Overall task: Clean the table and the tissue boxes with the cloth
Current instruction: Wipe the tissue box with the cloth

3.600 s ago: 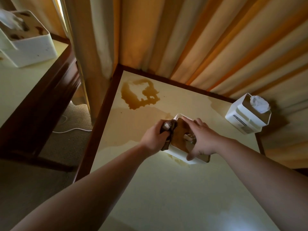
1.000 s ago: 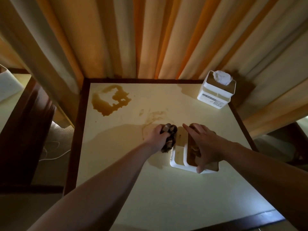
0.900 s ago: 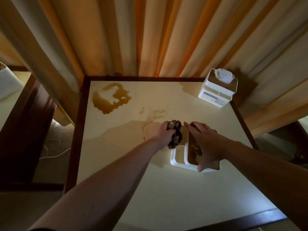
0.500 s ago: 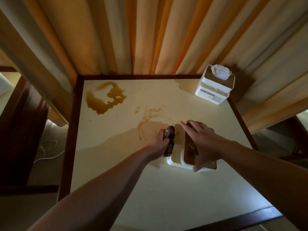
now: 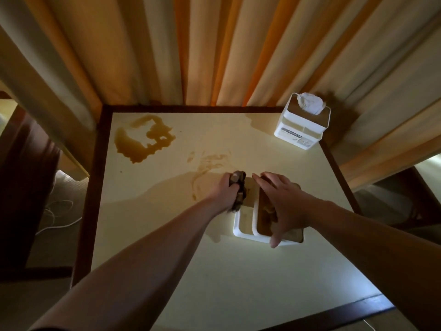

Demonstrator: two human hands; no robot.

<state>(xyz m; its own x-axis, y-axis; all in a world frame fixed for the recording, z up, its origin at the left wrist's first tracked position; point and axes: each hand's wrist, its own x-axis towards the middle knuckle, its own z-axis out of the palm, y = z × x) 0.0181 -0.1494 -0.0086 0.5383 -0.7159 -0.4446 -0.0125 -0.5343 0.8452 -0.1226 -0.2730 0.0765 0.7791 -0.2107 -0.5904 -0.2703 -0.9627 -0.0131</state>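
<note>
A: Since a second ago the left hand (image 5: 225, 191) has slid the cloth (image 5: 239, 189) back along the left side of the near tissue box (image 5: 245, 225); the box itself hasn't shifted on the tabletop (image 5: 214, 271).

B: Hand state?

A: Left hand is fisted round the bunched dark cloth, pressing it against the box's left wall near the far corner. Right hand (image 5: 284, 204) lies on top of the box, fingers spread and mostly straight, thumb hooked over the near edge. Bracing it, not gripping.

B: Box clean?

A: Can't tell for the top, the hand covers most of it and what shows looks brown. The side being wiped is pale. I'd call this box in progress.

B: Around it?

A: Thin brown smear (image 5: 207, 170) on the tabletop just left of the cloth, streaky, looks half-wiped. There's also a small wet patch at the box's near-left corner.

B: Further out?

A: Big brown puddle (image 5: 140, 142) in the far-left corner, untouched by the look of it. Second tissue box (image 5: 301, 127) in the far-right corner, upright, tissue sticking out, well apart from both hands.

B: Progress?

A: Early, my read. Left: finish this box, the smear, the puddle, the second box. The cloth already looks soaked, so it may smear.
</note>
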